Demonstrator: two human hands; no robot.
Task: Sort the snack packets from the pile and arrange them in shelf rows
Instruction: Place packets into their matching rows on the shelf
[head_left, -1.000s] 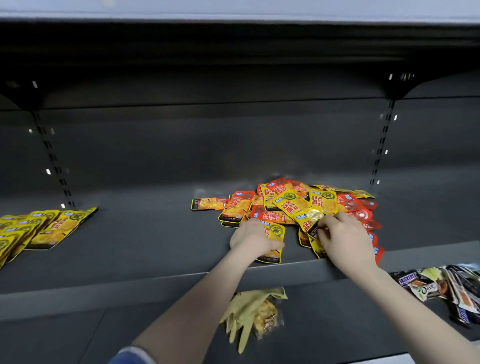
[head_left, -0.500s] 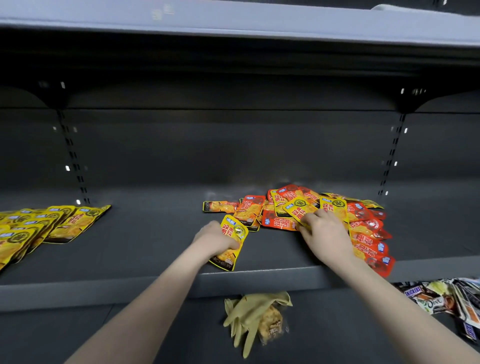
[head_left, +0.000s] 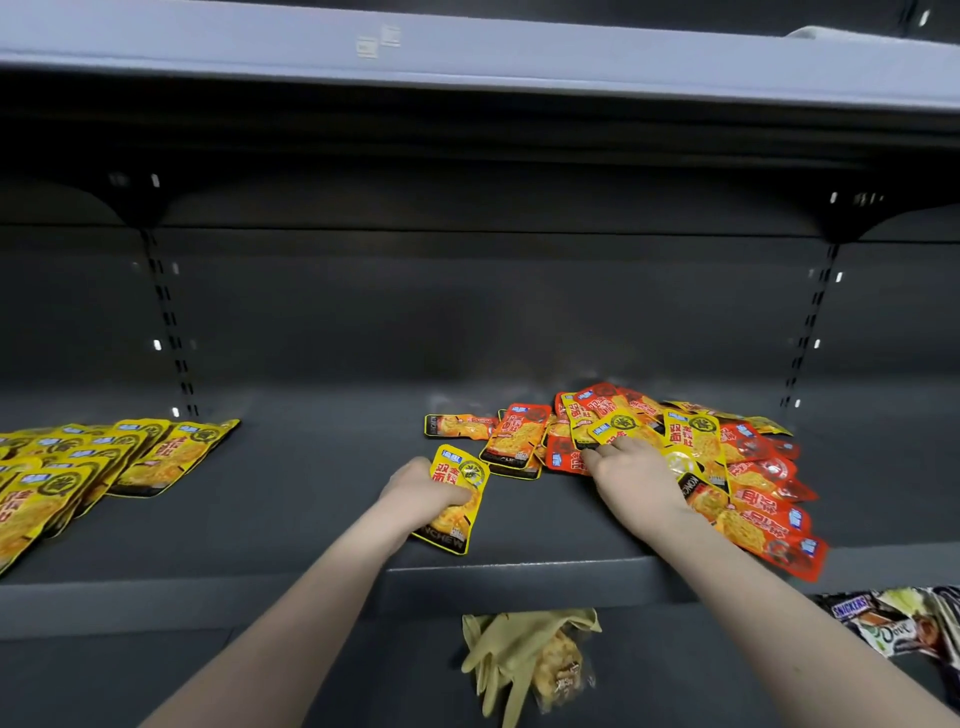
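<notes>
Head view: left hand clenched around one yellow packet, just left of the mixed red-and-yellow pile on the dark shelf. Right hand on the pile, fingertips pinching a yellow packet there. Neat yellow row lying far left, well apart.

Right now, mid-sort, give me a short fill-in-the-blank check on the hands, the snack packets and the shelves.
1. The left hand grips a flat foil packet coloured ____.
2. The right hand reaches into the mixed pile of red and yellow packets on the ____ side of the dark metal shelf.
3. The sorted row of yellow packets lies at the shelf's ____ end.
4. The pale rubber glove lies on the shelf ____ this one.

Missing words: yellow; right; left; below
</notes>
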